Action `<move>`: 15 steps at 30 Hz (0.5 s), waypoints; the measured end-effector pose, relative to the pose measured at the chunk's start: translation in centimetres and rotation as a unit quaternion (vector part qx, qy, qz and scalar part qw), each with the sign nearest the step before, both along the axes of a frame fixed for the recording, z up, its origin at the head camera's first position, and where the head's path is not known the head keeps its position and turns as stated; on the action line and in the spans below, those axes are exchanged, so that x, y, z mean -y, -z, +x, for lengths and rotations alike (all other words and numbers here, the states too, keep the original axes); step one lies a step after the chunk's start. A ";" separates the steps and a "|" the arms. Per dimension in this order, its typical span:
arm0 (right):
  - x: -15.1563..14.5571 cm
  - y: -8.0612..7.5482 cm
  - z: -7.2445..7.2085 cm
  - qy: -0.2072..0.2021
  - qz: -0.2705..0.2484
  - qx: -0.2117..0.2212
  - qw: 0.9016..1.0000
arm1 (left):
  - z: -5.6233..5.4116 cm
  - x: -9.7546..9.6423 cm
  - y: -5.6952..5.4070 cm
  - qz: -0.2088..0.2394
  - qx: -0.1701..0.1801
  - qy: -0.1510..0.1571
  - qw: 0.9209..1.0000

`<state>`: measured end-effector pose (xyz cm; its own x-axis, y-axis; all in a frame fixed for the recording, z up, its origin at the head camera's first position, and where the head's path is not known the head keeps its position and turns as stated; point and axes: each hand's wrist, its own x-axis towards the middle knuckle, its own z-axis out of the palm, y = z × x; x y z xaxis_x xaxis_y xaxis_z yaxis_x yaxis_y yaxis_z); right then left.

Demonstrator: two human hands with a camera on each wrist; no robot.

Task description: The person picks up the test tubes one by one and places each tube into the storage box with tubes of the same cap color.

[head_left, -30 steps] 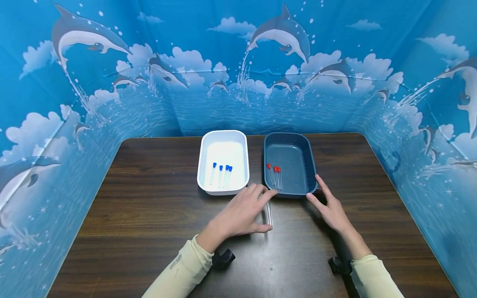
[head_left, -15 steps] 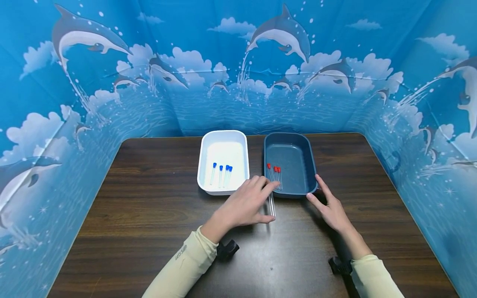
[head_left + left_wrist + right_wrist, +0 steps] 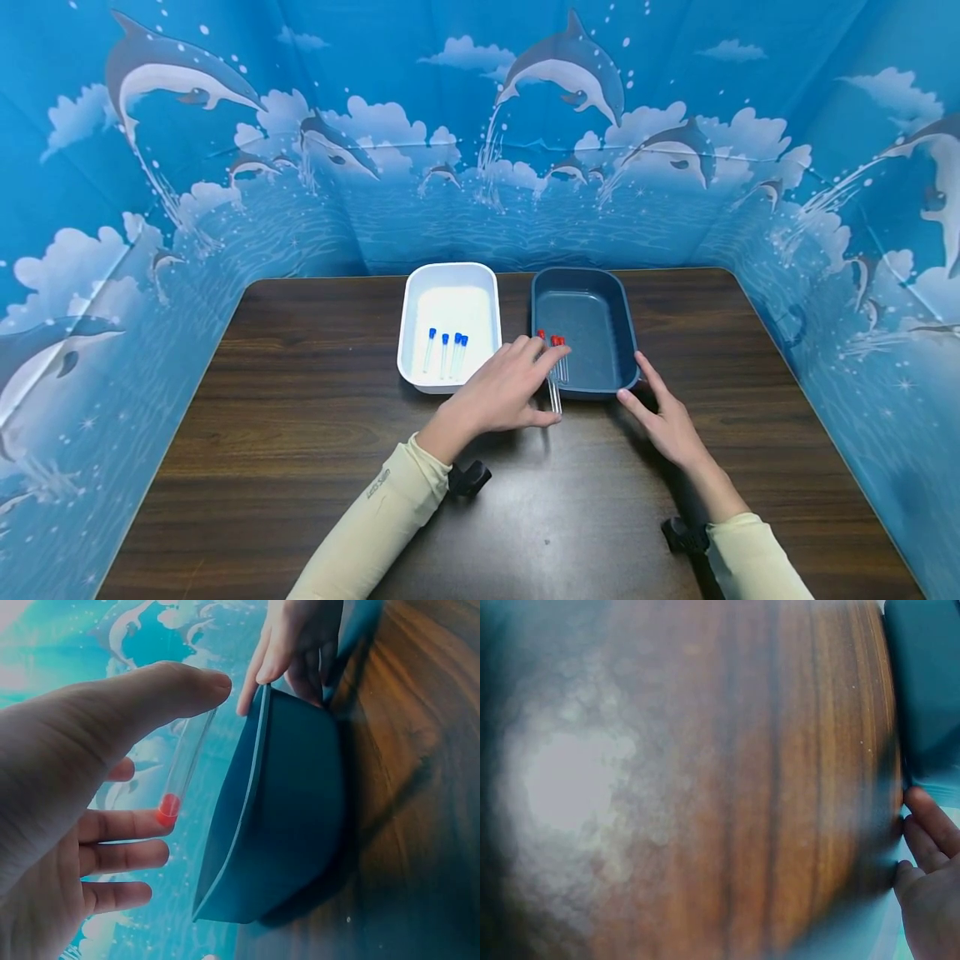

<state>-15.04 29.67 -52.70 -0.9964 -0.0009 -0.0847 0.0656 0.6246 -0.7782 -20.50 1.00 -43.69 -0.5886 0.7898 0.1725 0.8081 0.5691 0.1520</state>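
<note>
My left hand pinches a clear glass test tube lengthwise, thumb at its bare end and a finger at its red cap. It hovers over the near left edge of the dark blue tray. Several red-capped tubes lie in that tray, partly hidden by the left hand. At the tray's near right corner my right hand rests thumb and index finger against the outside, fingers fairly straight. In the left wrist view, the held tube tilts beside the tray wall.
Left of the dark tray stands a white tray with several blue-capped tubes inside. Both trays sit near the back of a dark wooden table. A dolphin-print cloth hangs behind and along the sides.
My left hand has moved forward and slightly right, carrying the test tube from the table in front toward the dark tray. The right hand and both trays have stayed put.
</note>
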 end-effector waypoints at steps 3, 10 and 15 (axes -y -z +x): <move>0.0 0.0 0.0 0.002 -0.001 0.000 1.000 | -0.6 -0.5 -0.2 -0.004 -0.002 0.002 1.000; -0.1 0.1 0.0 0.002 0.002 0.009 1.000 | -2.0 -1.5 -0.2 -0.018 0.030 -0.008 0.999; -0.1 0.1 0.0 0.001 -0.001 0.009 1.000 | -2.9 -1.9 0.1 -0.014 0.045 -0.012 0.999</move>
<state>-15.04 29.74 -52.79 -0.9947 0.0009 -0.1031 0.0812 0.6230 -0.7780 -23.42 2.91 -43.76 -0.6202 0.7786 0.0956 0.7774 0.5937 0.2080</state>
